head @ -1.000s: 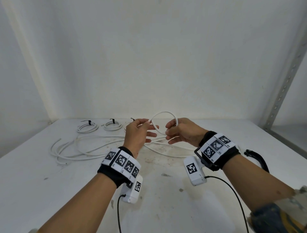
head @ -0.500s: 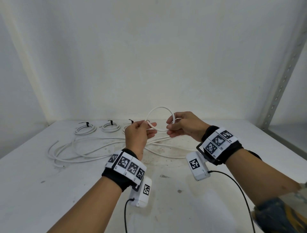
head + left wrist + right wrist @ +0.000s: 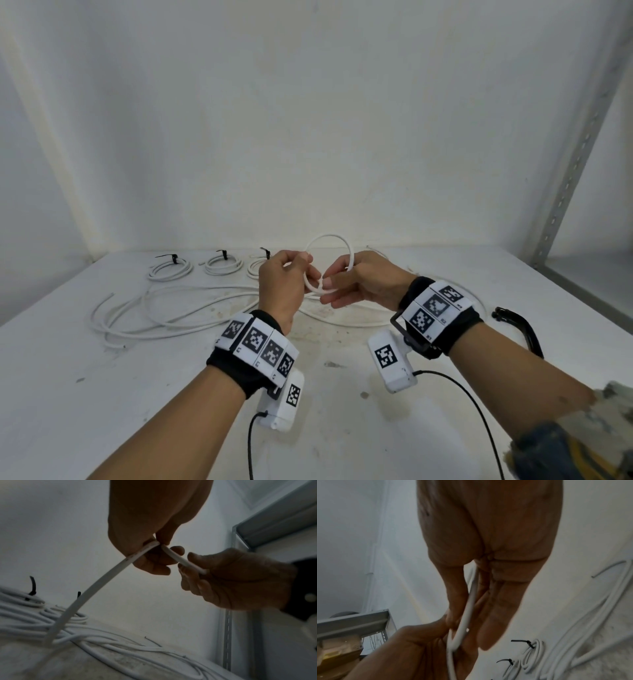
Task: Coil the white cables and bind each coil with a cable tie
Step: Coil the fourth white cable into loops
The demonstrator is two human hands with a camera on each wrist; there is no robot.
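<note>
Head view: I hold a white cable loop (image 3: 329, 263) above the bench (image 3: 102, 394).
My left hand (image 3: 281, 286): fingers pinch the loop.
My right hand (image 3: 364, 282): fingers pinch it too.

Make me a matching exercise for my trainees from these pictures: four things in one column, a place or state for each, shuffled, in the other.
Things:
1. cable loop
2. bound coils
3. loose cables
4. spare ties

Places or states:
A. sprawled uncoiled across the table
B. black bundle on the table right of the right wrist
C. held in the air between the left hand and right hand
D. in a row at the back, each with a black tie

Pairs: 1-C, 2-D, 3-A, 4-B
</note>
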